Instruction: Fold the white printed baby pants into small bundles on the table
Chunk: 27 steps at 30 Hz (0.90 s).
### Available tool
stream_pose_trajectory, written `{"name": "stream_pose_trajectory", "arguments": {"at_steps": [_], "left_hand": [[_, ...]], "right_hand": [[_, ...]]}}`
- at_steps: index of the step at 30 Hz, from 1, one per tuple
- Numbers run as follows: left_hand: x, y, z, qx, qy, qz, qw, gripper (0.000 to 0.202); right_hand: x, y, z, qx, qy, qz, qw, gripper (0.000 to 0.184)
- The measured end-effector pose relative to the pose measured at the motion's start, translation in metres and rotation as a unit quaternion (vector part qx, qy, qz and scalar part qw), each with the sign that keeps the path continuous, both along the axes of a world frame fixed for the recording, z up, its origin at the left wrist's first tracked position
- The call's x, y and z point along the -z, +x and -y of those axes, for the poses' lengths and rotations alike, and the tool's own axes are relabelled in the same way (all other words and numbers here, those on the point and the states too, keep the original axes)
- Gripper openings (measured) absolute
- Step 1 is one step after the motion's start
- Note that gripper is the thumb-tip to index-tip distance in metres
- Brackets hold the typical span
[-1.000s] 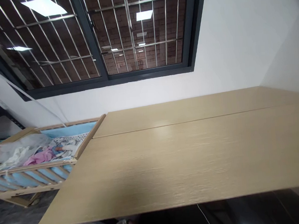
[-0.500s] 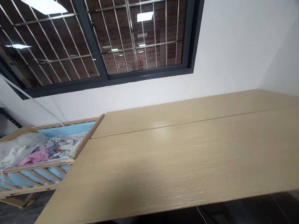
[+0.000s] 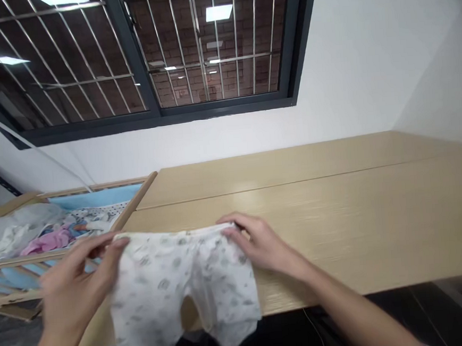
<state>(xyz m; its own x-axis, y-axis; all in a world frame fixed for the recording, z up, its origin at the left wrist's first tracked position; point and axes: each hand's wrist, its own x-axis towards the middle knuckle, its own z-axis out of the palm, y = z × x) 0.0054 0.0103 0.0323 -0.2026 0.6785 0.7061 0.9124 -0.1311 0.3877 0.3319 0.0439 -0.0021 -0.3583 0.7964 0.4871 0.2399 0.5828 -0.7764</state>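
White, grey-printed shorts (image 3: 184,288), one pair, hang over the near edge of the wooden bench (image 3: 339,223). Two hands hold the waistband: left hand (image 3: 78,291) with fingers pinched on its left end, right hand (image 3: 260,242) gripping its right end. Waistband runs left to right, both legs pointing near. One crib (image 3: 39,236) stands far left.

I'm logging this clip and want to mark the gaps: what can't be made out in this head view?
- Left hand: motion-blurred, so its grip on the baby shorts waistband is unclear.
- Right hand: fingertips tucked behind the waistband.
- Shorts print: too small and soft to identify.
- Table: near edge behind the shorts, right end cut by the frame.
- Crib: left part cut off; its heaped clothes are indistinct.
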Motion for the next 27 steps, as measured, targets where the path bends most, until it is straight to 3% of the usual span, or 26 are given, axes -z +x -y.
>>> {"name": "stream_pose_trajectory", "arguments": {"at_steps": [3, 6, 10, 15, 18, 22, 27], "left_hand": [[-0.016, 0.033, -0.048, 0.092, -0.077, 0.016, 0.993, 0.039], [-0.015, 0.056, -0.098, 0.175, -0.174, 0.01, 0.969, 0.04], [0.011, 0.076, -0.166, 0.228, -0.247, -0.018, 0.942, 0.04], [0.053, 0.102, -0.234, 0.178, -0.319, -0.054, 0.93, 0.026], [0.074, 0.117, -0.258, 0.138, -0.347, -0.064, 0.926, 0.023], [0.095, 0.132, -0.272, 0.081, -0.372, -0.073, 0.922, 0.034], [0.1, 0.143, -0.27, 0.048, -0.376, -0.087, 0.921, 0.036]], "right_hand": [[-0.016, 0.036, -0.028, 0.025, -0.006, 0.083, 0.996, 0.028], [-0.017, 0.064, -0.062, 0.059, -0.003, 0.148, 0.987, 0.024], [0.005, 0.085, -0.12, 0.116, -0.002, 0.217, 0.969, 0.023], [0.047, 0.09, -0.192, 0.171, -0.057, 0.273, 0.945, 0.027], [0.071, 0.087, -0.223, 0.189, -0.08, 0.284, 0.936, 0.03], [0.096, 0.08, -0.249, 0.207, -0.1, 0.296, 0.927, 0.027], [0.116, 0.081, -0.26, 0.223, -0.106, 0.307, 0.919, 0.033]]}}
